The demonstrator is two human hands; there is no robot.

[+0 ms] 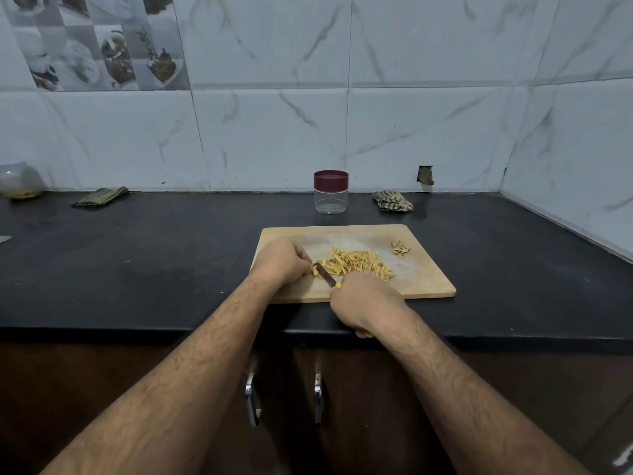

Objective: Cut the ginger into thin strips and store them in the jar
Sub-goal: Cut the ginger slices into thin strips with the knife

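A wooden cutting board (428, 269) lies on the black counter. On it is a pile of thin yellow ginger strips (359, 262). My left hand (279, 260) pinches a small remaining piece of ginger (314, 269) at the board's left side. My right hand (364, 303) grips the yellow handle of a small knife (325, 275), whose blade rests against that piece. A small heap of ginger peel (400, 249) sits at the board's far right. Behind the board stands an empty clear jar (331, 197) with a maroon lid on.
A checked cloth (393, 201) lies right of the jar and a folded cloth (100, 197) far left by the wall. A cloudy container (20, 181) stands at the far left. Cabinet handles (251, 399) show below the counter edge.
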